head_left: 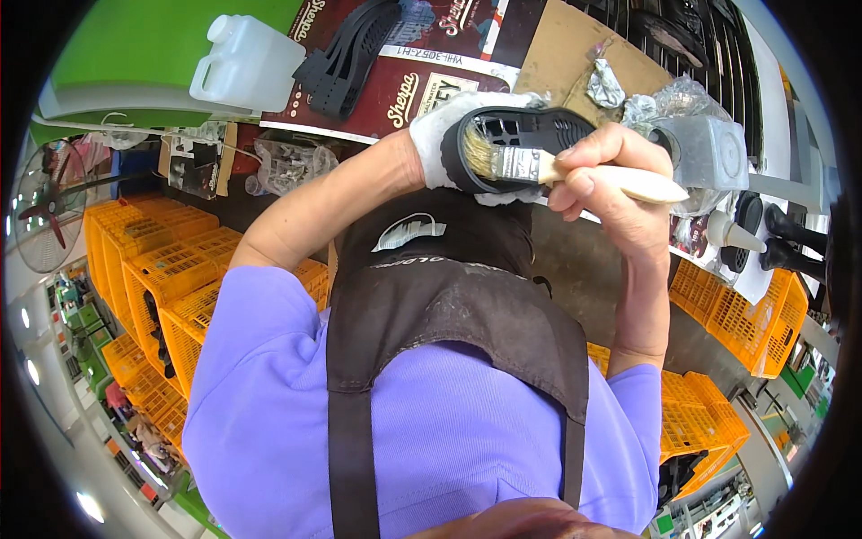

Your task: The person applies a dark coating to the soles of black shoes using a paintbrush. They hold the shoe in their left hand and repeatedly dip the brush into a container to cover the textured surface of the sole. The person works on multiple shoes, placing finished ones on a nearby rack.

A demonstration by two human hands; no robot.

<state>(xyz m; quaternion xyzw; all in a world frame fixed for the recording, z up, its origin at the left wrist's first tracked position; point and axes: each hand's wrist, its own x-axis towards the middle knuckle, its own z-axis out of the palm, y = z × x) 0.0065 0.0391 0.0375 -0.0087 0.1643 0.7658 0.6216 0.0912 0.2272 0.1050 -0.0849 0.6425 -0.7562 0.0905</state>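
Observation:
My left hand (pixel 431 139), in a white glove, is wrapped round a black shoe sole (pixel 569 128), holding it up in front of my apron with its recessed inner side in view. My right hand (pixel 621 166), bare, grips a flat paintbrush (pixel 654 186) by its pale wooden handle. The light bristles rest against the inner face of the sole, toward its left end. A metal band joins bristles and handle. Some glove fingers are hidden behind the sole.
Beyond my hands, black soles (pixel 350 67) lie on dark red printed board beside a translucent jug (pixel 247 67). To the right stand a square plastic container (pixel 709 153) and a nozzle bottle (pixel 732 234). Orange crates (pixel 171 269) are stacked left, near a fan (pixel 49 211), and more crates (pixel 754 310) right.

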